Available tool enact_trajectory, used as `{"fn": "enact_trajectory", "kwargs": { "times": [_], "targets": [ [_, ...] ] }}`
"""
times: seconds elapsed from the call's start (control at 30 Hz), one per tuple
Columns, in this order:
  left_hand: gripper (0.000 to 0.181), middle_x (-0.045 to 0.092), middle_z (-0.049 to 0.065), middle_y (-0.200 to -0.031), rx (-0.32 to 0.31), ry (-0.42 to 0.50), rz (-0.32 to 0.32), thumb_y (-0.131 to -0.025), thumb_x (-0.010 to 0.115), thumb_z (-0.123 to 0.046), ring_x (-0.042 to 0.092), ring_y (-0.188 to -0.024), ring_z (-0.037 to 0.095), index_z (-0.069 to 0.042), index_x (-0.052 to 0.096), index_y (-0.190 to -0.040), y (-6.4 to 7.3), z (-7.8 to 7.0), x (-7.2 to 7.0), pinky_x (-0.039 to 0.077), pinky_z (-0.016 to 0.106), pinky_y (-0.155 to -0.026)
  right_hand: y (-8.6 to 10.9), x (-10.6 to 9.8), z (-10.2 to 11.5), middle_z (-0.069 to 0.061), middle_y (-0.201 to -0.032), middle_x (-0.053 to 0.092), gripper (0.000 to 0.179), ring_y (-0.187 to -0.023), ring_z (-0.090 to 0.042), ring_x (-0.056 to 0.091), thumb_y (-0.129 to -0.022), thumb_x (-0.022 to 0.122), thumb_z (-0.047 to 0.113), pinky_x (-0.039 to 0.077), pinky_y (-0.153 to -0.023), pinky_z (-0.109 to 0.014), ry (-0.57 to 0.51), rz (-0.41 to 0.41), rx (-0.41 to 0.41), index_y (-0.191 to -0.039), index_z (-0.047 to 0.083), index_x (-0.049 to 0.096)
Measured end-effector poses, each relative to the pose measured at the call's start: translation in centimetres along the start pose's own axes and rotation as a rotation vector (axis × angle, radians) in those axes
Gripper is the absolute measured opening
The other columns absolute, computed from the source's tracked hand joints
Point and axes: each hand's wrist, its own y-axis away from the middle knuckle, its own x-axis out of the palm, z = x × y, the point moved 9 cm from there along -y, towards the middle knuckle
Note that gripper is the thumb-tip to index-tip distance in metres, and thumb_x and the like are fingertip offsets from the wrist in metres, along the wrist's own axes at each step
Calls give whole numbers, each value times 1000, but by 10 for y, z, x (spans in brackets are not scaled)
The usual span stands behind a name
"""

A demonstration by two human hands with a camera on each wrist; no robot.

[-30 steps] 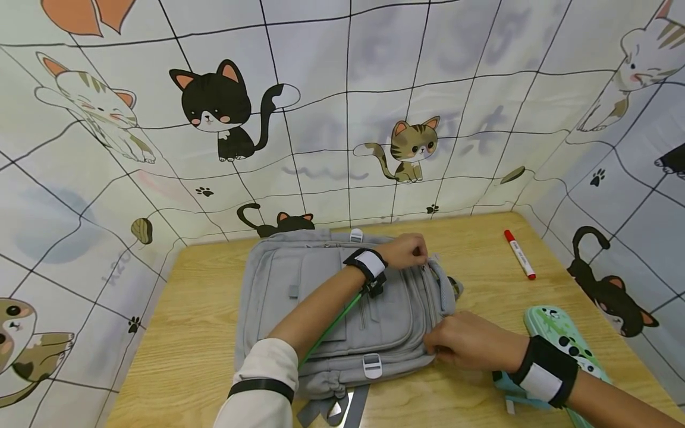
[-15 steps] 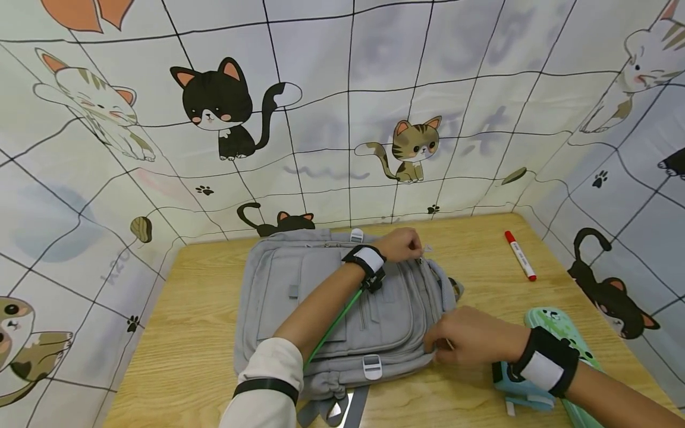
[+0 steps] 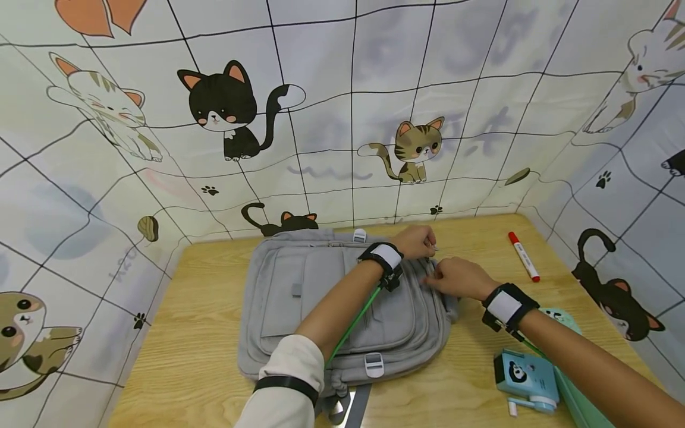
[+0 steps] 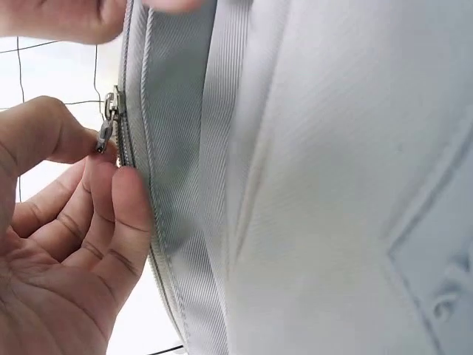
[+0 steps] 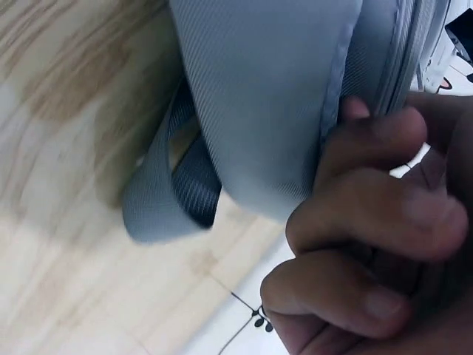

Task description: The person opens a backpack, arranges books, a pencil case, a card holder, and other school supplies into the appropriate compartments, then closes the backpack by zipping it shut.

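Note:
A grey backpack (image 3: 283, 291) lies on its back on the wooden table in the head view, its front pockets facing up. At its far right corner my left hand (image 3: 413, 242) pinches a metal zipper pull (image 4: 106, 134) between thumb and fingers, as the left wrist view shows. Just below it, my right hand (image 3: 461, 277) grips the bag's edge beside the zipper track. In the right wrist view its curled fingers (image 5: 369, 214) lie against the grey fabric, and a loop of strap (image 5: 159, 203) hangs nearby.
Right of the bag lies a red-capped marker (image 3: 524, 257). A blue panda-printed pencil sharpener with a crank (image 3: 527, 377) and a green case (image 3: 580, 395) sit at the front right, the case partly under my right forearm. Cat-printed cloth (image 3: 321, 119) encloses the table.
My right hand has moved up from the bag's lower right corner to its upper right edge, near the left hand. The left hand stays by the top corner, shifted slightly right.

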Motion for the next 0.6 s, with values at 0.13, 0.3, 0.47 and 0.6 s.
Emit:
{"fn": "enact_trajectory", "kwargs": {
  "times": [0.13,0.3,0.47,0.6],
  "targets": [
    [30,66,4,-108,-15,9,-17,-93,58,-18,62,-94,10,-6,57,-120,-6,4,2,45,14,-72,-1,2,-2,8,-44,37,45,-38,-10,40,-91,59,33,29,-40,-25,0,-28,22,-50,20,47],
    [30,65,3,-110,-49,14,-50,-94,57,-18,61,-97,9,-8,57,-122,-11,14,0,46,15,-75,0,3,-5,8,-46,34,44,-40,-10,37,-91,57,29,26,-42,-24,18,-53,30,-51,20,41],
    [31,65,4,-115,-83,1,-56,-94,56,-18,62,-102,12,-7,58,-123,-10,19,-3,47,17,-79,3,6,-6,8,-47,32,44,-40,-9,34,-91,57,28,23,-43,-24,5,-59,31,-52,21,39],
    [30,65,3,-117,-104,-31,-73,-94,56,-19,62,-105,11,-9,58,-122,-9,23,-8,48,18,-82,6,5,-3,9,-48,32,43,-41,-9,34,-90,58,26,23,-43,-24,-2,-69,20,-52,21,39]
  ]
}}
